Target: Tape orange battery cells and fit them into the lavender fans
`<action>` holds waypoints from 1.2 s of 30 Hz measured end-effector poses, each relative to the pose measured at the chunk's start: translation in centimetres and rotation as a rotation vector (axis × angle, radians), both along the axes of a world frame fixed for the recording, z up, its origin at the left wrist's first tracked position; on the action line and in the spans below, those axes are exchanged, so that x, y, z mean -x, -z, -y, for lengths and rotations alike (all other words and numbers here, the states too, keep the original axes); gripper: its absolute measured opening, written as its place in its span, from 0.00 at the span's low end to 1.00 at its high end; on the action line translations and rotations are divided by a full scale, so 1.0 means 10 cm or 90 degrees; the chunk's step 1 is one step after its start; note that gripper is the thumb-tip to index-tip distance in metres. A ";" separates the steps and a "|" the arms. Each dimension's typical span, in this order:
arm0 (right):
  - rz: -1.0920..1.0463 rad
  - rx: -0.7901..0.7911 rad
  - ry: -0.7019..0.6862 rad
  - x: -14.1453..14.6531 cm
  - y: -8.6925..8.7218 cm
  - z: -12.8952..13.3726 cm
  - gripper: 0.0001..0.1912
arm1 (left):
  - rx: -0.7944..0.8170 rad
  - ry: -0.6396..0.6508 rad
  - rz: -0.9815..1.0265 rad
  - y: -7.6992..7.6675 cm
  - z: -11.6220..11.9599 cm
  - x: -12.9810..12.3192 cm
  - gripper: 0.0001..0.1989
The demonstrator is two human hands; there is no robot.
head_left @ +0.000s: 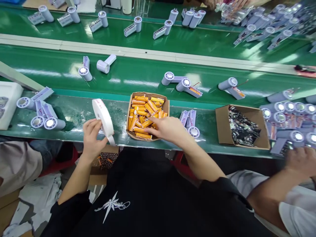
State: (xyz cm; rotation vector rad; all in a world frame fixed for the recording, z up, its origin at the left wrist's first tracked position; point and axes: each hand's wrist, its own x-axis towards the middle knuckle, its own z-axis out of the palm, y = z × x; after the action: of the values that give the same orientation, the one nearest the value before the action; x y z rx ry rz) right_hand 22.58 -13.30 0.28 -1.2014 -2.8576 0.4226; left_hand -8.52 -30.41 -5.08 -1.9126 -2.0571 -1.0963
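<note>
A white roll of tape point(103, 118) stands upright in my left hand point(93, 136), its loose end hanging by my fingertips. My right hand point(168, 130) reaches into a cardboard box of orange cylindrical cells point(144, 113), thumb and fingers at a cell near the box's right side. Whether that cell is gripped cannot be made out. Just right of the box lie light purple plastic housings point(189, 121) with round ends.
Several purple housings point(50, 121) lie at the left of the bench. Green belts point(138, 74) carry more housings. A box of small dark parts point(222, 126) stands at right, near another person's hand point(300, 161). A white tray point(12, 98) is far left.
</note>
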 end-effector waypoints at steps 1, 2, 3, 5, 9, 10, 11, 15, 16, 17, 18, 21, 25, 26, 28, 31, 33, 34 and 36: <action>0.034 -0.003 0.024 0.10 0.06 0.03 0.33 | 0.012 0.010 -0.007 0.02 -0.04 -0.04 0.24; 0.062 -0.002 0.045 0.21 0.11 0.07 0.36 | 0.023 0.020 -0.016 0.04 -0.08 -0.08 0.24; 0.082 0.006 0.062 0.31 0.17 0.10 0.37 | 0.031 0.031 -0.027 0.05 -0.12 -0.11 0.24; 0.085 0.025 0.095 0.42 0.24 0.13 0.35 | 0.033 0.050 -0.052 0.05 -0.17 -0.17 0.25; -0.155 0.044 0.136 0.24 0.23 0.12 0.25 | 0.055 0.061 -0.090 -0.02 -0.19 -0.23 0.27; -0.257 0.056 0.128 0.15 0.21 0.13 0.24 | 0.063 0.063 -0.098 -0.04 -0.18 -0.24 0.27; -0.352 0.070 0.114 0.07 0.19 0.15 0.25 | 0.070 0.064 -0.105 -0.07 -0.17 -0.26 0.28; -0.499 0.074 0.045 -0.04 0.12 0.31 0.25 | 0.063 0.085 -0.156 -0.16 -0.16 -0.38 0.31; -0.490 0.069 0.022 -0.02 0.13 0.34 0.25 | 0.057 0.095 -0.176 -0.19 -0.16 -0.41 0.32; -0.483 0.066 -0.003 0.02 0.16 0.37 0.24 | 0.048 0.103 -0.197 -0.22 -0.17 -0.45 0.32; -0.486 0.068 -0.024 0.06 0.21 0.39 0.23 | 0.040 0.107 -0.220 -0.25 -0.19 -0.48 0.32; -0.552 0.098 -0.039 0.13 0.42 0.39 0.21 | 0.021 0.107 -0.294 -0.32 -0.23 -0.55 0.34; -0.705 0.186 0.055 0.15 0.65 0.40 0.15 | -0.020 0.132 -0.336 -0.40 -0.29 -0.57 0.39; -0.756 0.215 0.084 0.15 0.67 0.42 0.15 | -0.029 0.135 -0.333 -0.42 -0.30 -0.57 0.40; -0.861 0.293 0.118 0.17 0.63 0.45 0.17 | -0.043 0.142 -0.321 -0.45 -0.34 -0.57 0.40; -0.944 0.445 0.127 0.13 0.47 0.41 0.21 | -0.065 0.158 -0.318 -0.51 -0.40 -0.57 0.37; -0.906 0.538 0.133 0.04 0.33 0.29 0.25 | -0.066 0.164 -0.335 -0.55 -0.44 -0.57 0.36; -0.870 0.577 0.133 -0.02 0.28 0.21 0.28 | -0.062 0.169 -0.344 -0.57 -0.46 -0.58 0.35; -0.804 0.638 0.124 -0.11 0.21 0.07 0.29 | -0.045 0.176 -0.347 -0.58 -0.49 -0.61 0.34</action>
State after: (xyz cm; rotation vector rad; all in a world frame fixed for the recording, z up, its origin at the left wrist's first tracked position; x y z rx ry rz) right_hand 23.67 -13.99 -1.78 -0.6964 -1.3689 1.8521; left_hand -2.46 -25.46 0.76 -2.1926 -1.4785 -0.5783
